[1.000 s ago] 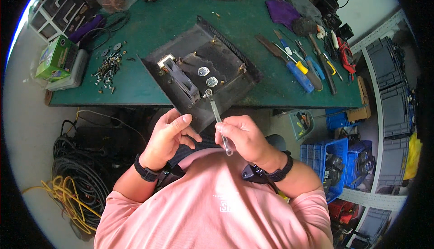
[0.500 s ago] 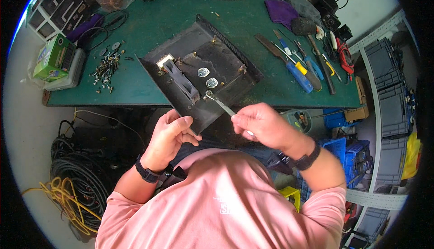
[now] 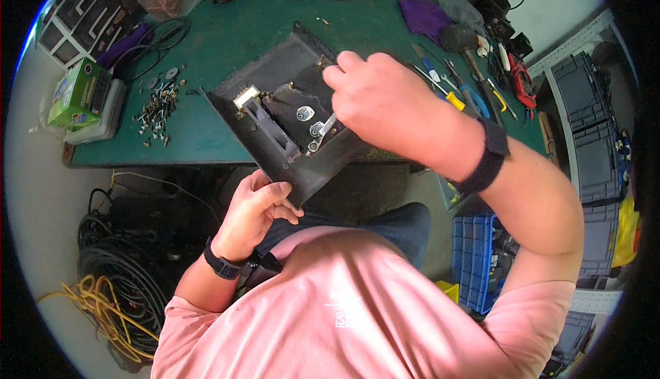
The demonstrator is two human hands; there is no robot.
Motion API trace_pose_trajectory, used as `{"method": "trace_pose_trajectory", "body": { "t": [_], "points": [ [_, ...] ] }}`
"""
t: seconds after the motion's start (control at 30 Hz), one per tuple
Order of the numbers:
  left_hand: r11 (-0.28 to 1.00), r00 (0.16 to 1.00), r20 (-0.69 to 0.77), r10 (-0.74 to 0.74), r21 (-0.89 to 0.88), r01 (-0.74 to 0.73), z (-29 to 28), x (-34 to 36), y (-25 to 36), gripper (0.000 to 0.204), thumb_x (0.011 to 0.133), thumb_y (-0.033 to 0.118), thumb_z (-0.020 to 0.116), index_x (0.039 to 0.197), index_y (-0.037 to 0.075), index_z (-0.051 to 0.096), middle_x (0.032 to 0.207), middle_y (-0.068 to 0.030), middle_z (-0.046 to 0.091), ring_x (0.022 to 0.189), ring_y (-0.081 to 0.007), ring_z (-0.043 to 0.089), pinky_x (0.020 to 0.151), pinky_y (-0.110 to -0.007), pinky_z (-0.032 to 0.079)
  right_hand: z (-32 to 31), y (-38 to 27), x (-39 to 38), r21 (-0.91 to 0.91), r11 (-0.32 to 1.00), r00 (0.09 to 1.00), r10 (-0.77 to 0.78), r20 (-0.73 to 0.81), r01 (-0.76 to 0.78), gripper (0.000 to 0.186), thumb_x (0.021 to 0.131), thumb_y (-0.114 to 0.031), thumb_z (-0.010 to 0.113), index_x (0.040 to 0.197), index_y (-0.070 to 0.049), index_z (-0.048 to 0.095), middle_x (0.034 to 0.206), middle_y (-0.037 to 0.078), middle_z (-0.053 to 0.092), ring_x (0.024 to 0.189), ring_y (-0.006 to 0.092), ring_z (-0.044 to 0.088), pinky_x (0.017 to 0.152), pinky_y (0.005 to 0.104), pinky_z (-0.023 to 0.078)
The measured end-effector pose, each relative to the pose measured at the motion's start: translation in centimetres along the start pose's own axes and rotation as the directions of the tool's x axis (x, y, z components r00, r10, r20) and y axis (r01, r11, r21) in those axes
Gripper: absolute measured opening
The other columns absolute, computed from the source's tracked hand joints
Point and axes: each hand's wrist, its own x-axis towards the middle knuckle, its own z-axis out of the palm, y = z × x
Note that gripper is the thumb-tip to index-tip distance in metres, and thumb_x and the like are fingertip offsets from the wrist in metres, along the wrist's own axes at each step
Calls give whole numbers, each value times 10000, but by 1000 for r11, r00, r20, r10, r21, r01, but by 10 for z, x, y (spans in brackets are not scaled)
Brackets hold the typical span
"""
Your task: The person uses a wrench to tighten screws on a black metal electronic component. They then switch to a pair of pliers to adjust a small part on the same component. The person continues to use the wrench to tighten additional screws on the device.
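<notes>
A black metal panel (image 3: 313,176) with upturned edges rests on the green workbench, its near corner jutting over the front edge. My left hand (image 3: 254,207) grips that near corner, thumb on top. In my right hand (image 3: 385,104) is a wrench (image 3: 325,133); its ring end sits at a small fastener near the panel's lower middle, and my fist hides the other end. Beside the wrench head are two round silvery plates (image 3: 305,113). Left of these a dark raised bar (image 3: 271,126) stands on the panel, with a pale rectangular part (image 3: 246,98) at its upper end.
A pile of screws (image 3: 159,107) lies left of the panel, near a green box (image 3: 79,93). Screwdrivers, pliers and a mallet (image 3: 459,38) lie at the right. Coiled black cable (image 3: 120,262) is on the floor at left; a blue crate (image 3: 473,258) stands below the bench at right.
My right hand has swung up and away from me, turning the wrench about its ring end, and now covers the panel's right side. The left hand and panel have barely shifted.
</notes>
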Motion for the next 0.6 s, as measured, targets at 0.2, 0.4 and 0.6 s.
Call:
{"method": "trace_pose_trajectory", "body": {
  "t": [0.2,0.4,0.6],
  "points": [
    [1000,1000,13,-16,-4,16,-1,0,1,372,843,81,522,1156,-104,441,976,-174,630,664,-256,678,600,-309,595,20,1,45,8,984,973,-176,-152,179,78,649,-141,605,597,-85,621,737,33,561,715,189,592,589,295,516],
    [1000,1000,4,-18,-6,18,-2,0,-1,362,841,79,525,1143,-102,442,973,-174,631,667,-258,682,623,-316,596,36,1,54,1,957,920,-277,-277,289,62,699,-154,586,726,-98,593,722,10,559,693,159,592,602,266,510],
    [999,1000,13,3,-37,-2,0,-1,0,320,846,79,548,1091,-111,470,927,-171,629,676,-244,676,623,-303,588,36,19,47,-4,974,943,-222,-248,228,45,700,-137,588,723,-99,586,726,22,558,701,183,597,618,290,513]
  ]
}}
